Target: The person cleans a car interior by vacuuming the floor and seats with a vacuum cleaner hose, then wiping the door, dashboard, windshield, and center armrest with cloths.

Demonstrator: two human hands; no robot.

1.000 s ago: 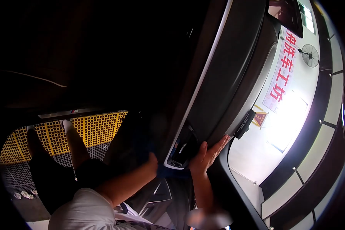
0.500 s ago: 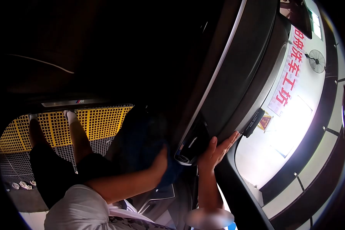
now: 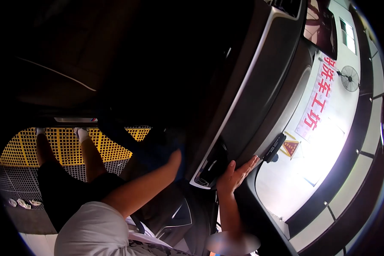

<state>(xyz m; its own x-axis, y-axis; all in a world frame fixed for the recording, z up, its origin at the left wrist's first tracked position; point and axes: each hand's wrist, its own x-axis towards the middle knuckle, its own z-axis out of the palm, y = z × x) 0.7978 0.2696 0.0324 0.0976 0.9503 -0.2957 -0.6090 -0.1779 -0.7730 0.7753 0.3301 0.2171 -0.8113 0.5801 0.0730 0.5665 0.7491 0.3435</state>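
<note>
My left hand (image 3: 174, 160) reaches into the dark car interior beside the dashboard. A dark blue cloth (image 3: 160, 155) is bunched at it. The fingers are hidden in the cloth and shadow. My right hand (image 3: 237, 174) lies palm down on the dashboard (image 3: 260, 106), near its end by the windscreen pillar. Its fingers are stretched out and the thumb stands apart. Just beyond those fingertips sits a small black plate (image 3: 274, 147) with lettering. An air vent (image 3: 209, 170) with silver trim lies to the left of the right hand.
A door sill plate (image 3: 77, 120) borders the doorway, with yellow floor grating (image 3: 59, 145) outside under my feet. The door panel (image 3: 179, 213) is behind my left forearm. The rear-view mirror (image 3: 322, 25) hangs at the top; a banner (image 3: 315, 94) and a fan (image 3: 350, 78) show through the windscreen.
The view has shifted a little. My left hand has moved slightly up and left in the picture, and dark blue material now extends towards the sill. My right hand keeps its place on the dashboard.
</note>
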